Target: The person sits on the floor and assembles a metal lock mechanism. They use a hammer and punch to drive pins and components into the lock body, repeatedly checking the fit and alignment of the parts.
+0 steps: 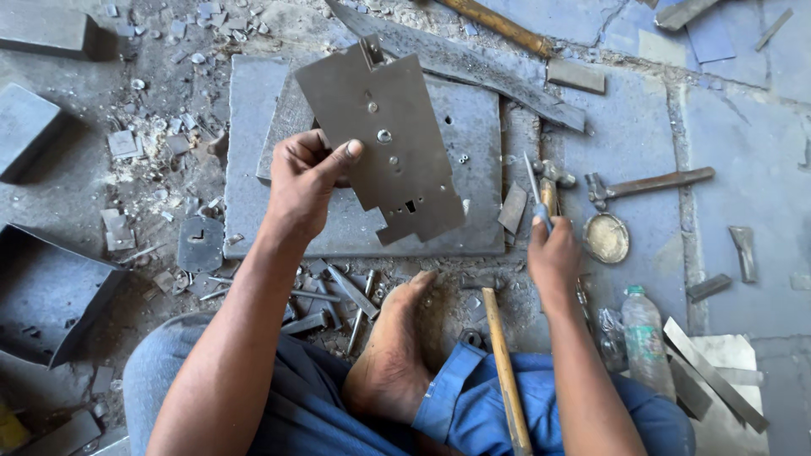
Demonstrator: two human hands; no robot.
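My left hand [306, 177] holds a flat grey metal plate [380, 139] by its left edge, thumb on top. The plate has notched corners, several small holes and rivets, and hangs tilted above a thick steel slab [253, 135] on the ground. My right hand [551, 253] is closed around the handle of a thin pointed tool [534, 190] that sticks up beside a hammer [553, 177]. My bare foot [397, 346] rests just below the slab, between my knees in blue trousers.
Hammers [650, 182], a round brass disc [606, 237], a plastic bottle [646, 338], metal strips [714, 376] and a wooden handle [505, 376] lie to the right. A long dark blade [473, 67] lies behind the slab. Scrap bits, bolts [351, 291] and steel blocks [25, 127] litter the left.
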